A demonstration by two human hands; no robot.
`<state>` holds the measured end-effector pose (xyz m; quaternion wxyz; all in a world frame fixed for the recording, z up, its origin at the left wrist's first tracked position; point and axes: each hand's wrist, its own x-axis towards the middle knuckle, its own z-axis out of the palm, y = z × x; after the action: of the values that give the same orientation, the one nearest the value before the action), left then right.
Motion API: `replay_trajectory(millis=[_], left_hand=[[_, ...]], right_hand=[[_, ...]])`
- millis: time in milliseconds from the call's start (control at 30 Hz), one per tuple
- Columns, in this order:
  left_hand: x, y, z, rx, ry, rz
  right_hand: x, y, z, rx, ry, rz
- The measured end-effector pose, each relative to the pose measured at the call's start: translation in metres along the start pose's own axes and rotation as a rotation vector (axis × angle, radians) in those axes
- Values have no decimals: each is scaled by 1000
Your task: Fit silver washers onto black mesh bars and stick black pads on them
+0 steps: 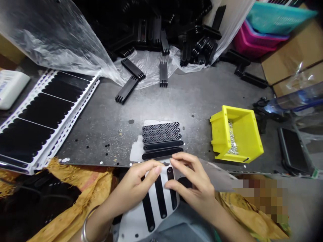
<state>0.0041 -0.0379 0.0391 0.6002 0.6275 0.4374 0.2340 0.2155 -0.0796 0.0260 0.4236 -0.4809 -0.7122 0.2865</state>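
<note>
Head view: fingertip work at the upper edge of a white, round-cornered flat sheet bearing black strips (pixel 133 222); the sheet lies below the near edge of a speckled dark-grey tabletop (pixel 196 97), above the person's lap; the left hand (pixel 140 176) pinches its upper edge between thumb and forefinger; the right hand (pixel 195 178) curves round the end of the rightmost strip, thumb and forefinger apart, and whether it grips cannot be told. The step in hand appears to be the handling of that strip end; the next move seems to call for a fine pinch there, with the sheet held steady. Materials: the strips are matt, slender and round-ended; just beyond lie five slim black bars (pixel 161 132), three with a lattice texture, two smooth; at right, a glossy yellow plastic bin (pixel 217 132) contains small silvery pieces (pixel 232 143); at rear, crumpled translucent plastic film (pixel 73 37) adjoins ribbed black blocks (pixel 164 74).
</note>
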Motion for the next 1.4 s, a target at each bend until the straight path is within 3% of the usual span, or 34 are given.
replay_trajectory(millis=[167,267,333,400,433,467,533,633,700,833,1133,1400], left_hand=[[1,-2,2,-33,22,-59],[-4,-11,-9,22,153,-85],[-8,-17,-20,129,209,-52],[-10,-22,-30,230,162,20],[-9,-23,-33,263,127,49],[-7,-24,-36,280,113,66],[0,-27,-38,279,191,51],[15,-36,-39,230,385,-45],[22,-42,-40,196,394,-98],[25,-48,-44,169,359,-120],[37,-43,-42,125,349,-142],[38,-43,-42,-1,315,-200]], right_hand=[[-8,-4,-3,-134,-23,-118],[-8,-7,-21,75,-207,-166],[-2,-6,-35,399,-284,-12],[13,1,-45,657,-207,190],[23,5,-46,680,-153,252],[34,10,-44,611,-114,270],[57,20,-32,254,-100,185],[84,30,-5,-232,-158,-78],[93,34,8,-330,-237,-228],[98,38,15,-377,-340,-328],[105,42,17,-381,-383,-310],[105,48,13,-177,-356,-290]])
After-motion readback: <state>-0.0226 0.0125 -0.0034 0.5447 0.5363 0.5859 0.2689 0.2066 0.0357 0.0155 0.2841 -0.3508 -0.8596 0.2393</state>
